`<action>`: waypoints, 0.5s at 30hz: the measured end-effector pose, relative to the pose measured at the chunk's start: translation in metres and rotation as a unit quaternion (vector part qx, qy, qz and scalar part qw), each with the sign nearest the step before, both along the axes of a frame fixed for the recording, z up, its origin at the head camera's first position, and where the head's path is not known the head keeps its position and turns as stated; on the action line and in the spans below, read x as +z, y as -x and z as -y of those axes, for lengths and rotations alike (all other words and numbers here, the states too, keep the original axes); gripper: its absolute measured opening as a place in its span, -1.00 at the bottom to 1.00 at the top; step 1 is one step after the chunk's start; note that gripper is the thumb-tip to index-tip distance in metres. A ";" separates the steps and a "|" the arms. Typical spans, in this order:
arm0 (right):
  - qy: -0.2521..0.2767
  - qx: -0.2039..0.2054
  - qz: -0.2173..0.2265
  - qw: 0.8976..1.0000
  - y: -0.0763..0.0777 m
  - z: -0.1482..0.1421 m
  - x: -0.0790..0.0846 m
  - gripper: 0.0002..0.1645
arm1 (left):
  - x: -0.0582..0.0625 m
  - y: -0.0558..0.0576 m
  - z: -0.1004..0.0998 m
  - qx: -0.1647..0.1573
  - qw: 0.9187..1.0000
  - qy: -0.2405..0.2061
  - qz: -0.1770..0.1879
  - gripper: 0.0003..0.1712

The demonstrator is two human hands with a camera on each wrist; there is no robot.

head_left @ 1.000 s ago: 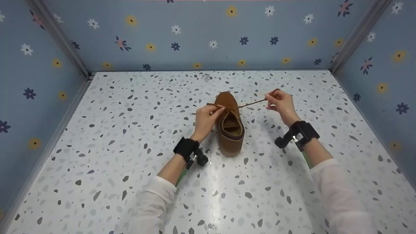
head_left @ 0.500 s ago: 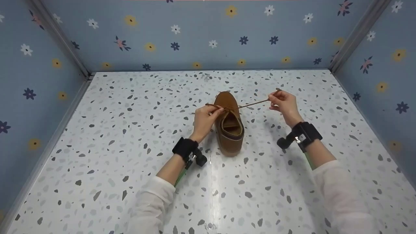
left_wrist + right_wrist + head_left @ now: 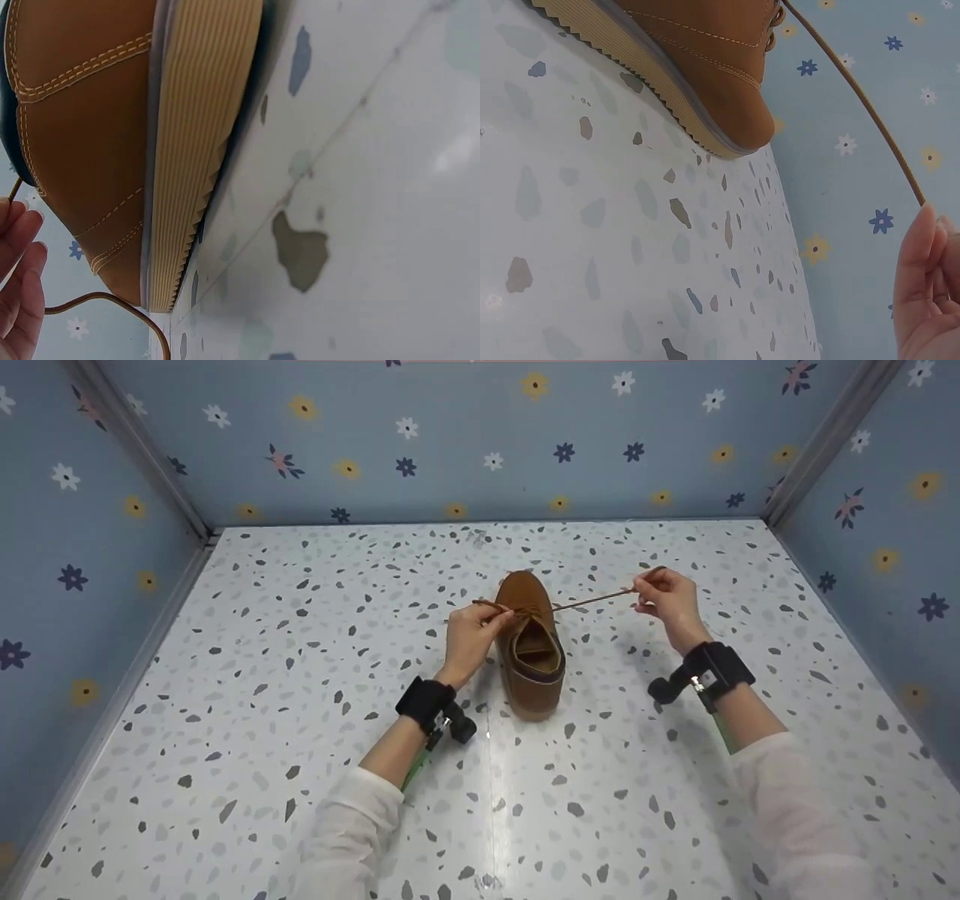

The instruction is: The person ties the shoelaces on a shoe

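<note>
A brown lace-up shoe (image 3: 534, 694) stands upright on the speckled surface, its toe pointing away from me. My left hand (image 3: 469, 637) pinches a shoelace at the shoe's left side, close to the eyelets; a loose length of lace (image 3: 97, 295) hangs from it in the left wrist view. Out to the right, my right hand (image 3: 670, 600) pinches the other shoelace (image 3: 592, 601), which runs taut from the shoe's eyelets to my thumb and fingers. In the right wrist view this lace (image 3: 855, 88) slants down to the fingertips. My left fingers hide part of the lacing.
The white speckled tabletop (image 3: 300, 780) spreads around the shoe. Blue flowered panels rise at the back (image 3: 480, 427), the left (image 3: 45, 532) and the right (image 3: 892, 532). Each wrist wears a black strap with a camera, the left strap (image 3: 426, 701) close to the shoe's heel.
My right hand has moved right, away from the shoe, drawing out a longer stretch of lace. My left hand has shifted only slightly left. The shoe stays in place.
</note>
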State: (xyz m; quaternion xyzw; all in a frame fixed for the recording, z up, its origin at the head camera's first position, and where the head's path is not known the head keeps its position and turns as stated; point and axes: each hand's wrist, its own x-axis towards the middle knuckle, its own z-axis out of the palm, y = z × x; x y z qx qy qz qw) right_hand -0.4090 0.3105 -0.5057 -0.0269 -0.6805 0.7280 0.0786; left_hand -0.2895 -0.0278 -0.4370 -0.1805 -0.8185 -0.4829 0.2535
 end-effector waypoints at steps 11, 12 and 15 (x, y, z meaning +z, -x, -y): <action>-0.015 -0.016 0.004 1.000 -0.011 -0.009 0.002 -0.54 | 0.003 -0.005 0.004 0.011 0.999 0.012 -0.036 -0.89; -0.014 -0.017 0.004 1.000 -0.011 -0.010 0.002 -0.54 | 0.002 -0.005 0.004 0.012 0.999 0.013 -0.035 -0.89; -0.017 -0.019 0.003 1.000 -0.011 -0.011 0.002 -0.54 | 0.002 -0.006 0.005 0.015 0.999 0.017 -0.027 -0.89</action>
